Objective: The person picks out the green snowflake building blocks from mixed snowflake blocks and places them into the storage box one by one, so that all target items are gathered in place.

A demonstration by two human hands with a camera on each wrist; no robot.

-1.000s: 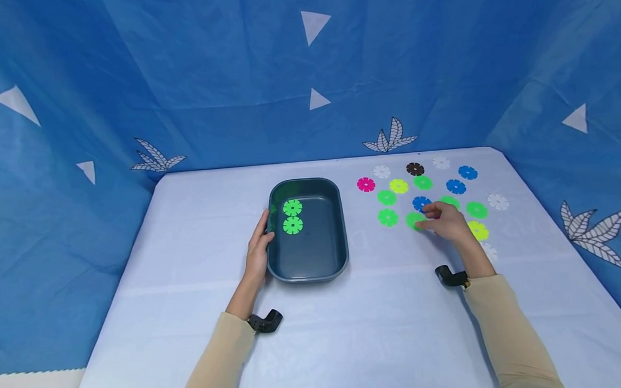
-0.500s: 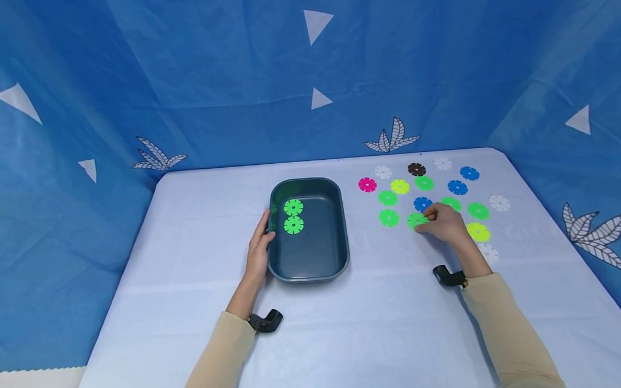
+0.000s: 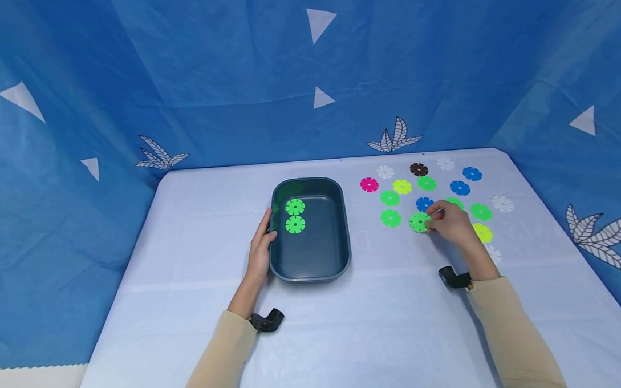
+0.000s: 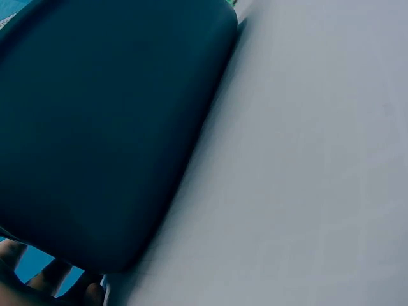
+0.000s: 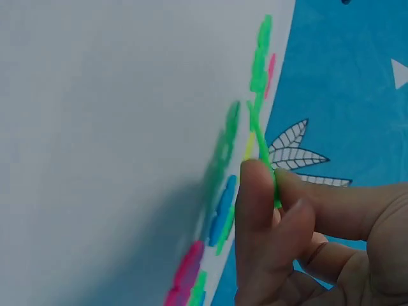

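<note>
Between thumb and fingertips, my right hand [image 3: 452, 224] pinches a green notched building disc [image 3: 419, 222], raised off the table with its shadow visible in the right wrist view. Around it lie flat discs of the same kind, including a blue disc [image 3: 425, 204] just behind and a green disc [image 3: 391, 218] to the left. A magenta disc [image 5: 186, 274] shows below the fingers in the right wrist view. My left hand [image 3: 260, 250] rests with fairly straight fingers along the left side of a dark blue-grey bin [image 3: 313, 278], thumb at its rim. Two green discs [image 3: 295, 224] lie inside.
Several more discs are spread over the table's right side, among them a pink disc [image 3: 369, 184], a brown disc [image 3: 419, 169] and a yellow disc [image 3: 483, 232]. A white cloth [image 3: 376, 323] covers the table. Blue curtain [image 3: 245, 76] hangs behind.
My right hand has closed its fingertips on the green disc and lifted its near side off the table. The left hand and the bin have stayed in place.
</note>
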